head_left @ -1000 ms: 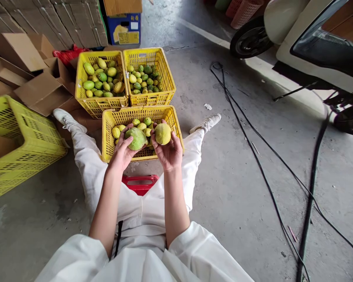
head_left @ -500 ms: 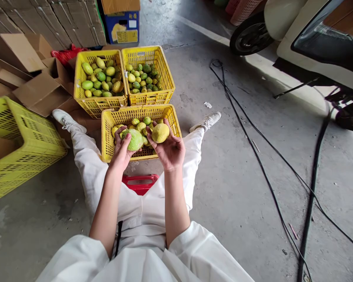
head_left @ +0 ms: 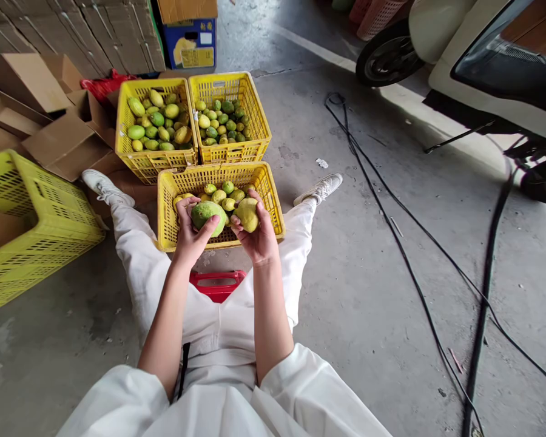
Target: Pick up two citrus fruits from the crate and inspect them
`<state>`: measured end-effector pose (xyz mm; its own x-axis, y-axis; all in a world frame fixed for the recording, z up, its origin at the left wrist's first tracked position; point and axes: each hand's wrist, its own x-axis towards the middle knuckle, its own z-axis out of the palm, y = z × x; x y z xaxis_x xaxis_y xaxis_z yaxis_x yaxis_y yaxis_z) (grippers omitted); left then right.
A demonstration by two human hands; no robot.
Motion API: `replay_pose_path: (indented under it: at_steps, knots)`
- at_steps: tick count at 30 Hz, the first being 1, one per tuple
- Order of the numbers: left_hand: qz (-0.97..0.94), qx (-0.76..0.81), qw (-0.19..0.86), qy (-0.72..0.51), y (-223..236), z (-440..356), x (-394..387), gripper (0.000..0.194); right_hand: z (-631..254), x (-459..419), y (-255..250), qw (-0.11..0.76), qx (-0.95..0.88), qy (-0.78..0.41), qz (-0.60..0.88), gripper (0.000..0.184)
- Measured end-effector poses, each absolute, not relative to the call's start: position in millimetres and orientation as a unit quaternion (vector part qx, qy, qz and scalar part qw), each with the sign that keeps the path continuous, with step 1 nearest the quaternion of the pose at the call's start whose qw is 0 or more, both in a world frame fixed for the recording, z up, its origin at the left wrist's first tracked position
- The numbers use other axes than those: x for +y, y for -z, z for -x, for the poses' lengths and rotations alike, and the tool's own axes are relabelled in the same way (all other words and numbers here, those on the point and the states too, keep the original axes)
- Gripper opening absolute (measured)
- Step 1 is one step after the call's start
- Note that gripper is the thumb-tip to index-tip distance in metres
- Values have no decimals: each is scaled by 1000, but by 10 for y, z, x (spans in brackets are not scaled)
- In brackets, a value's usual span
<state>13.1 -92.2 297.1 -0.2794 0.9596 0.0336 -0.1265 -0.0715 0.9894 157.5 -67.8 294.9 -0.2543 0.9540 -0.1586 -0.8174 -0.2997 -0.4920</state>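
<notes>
— What are the hands doing?
— The left hand [head_left: 188, 233] is gripping a green fruit [head_left: 208, 215]; the right hand [head_left: 258, 237] is clasping a yellow fruit [head_left: 247, 213], both hovering over the near crate [head_left: 166, 212], inside its rim.
— Any room around?
— Bare floor [head_left: 368, 273] is lying open to the right; cables [head_left: 391, 212] are trailing farther out.
</notes>
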Motion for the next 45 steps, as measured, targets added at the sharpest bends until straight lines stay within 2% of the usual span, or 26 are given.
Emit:
replay_pose_path:
  at_steps: [4,8,11,17,22,32,39,45]
  knots:
    - [-332,520,481,-623,-2974,-147,-900,40,-1564,-676,-2965,560,-155,-781,231,27]
    - [-223,443,598,-629,-3047,-138,-861,21,-1586,-683,-3029,559,-131,-788,221,38]
    - [-192,403,638,-628,-3076,-118,-851,21,-1597,-692,-3056,580,-124,-777,209,42]
    - [-286,396,590,-643,-2924,-107,-866,38,-1623,-684,-3007,569,-96,-795,188,31]
    - [-290,385,567,-668,-2870,-171,-843,41,-1613,-678,-2965,570,-106,-790,199,28]
    - [-225,361,615,-665,-3032,-146,-833,44,-1604,-715,-3051,602,-143,-766,172,41]
    - [-183,343,670,-632,-3023,-101,-868,34,-1573,-672,-2932,560,-49,-812,155,31]
    - [-210,338,653,-645,-3042,-92,-883,48,-1620,-686,-3006,563,-47,-812,149,30]
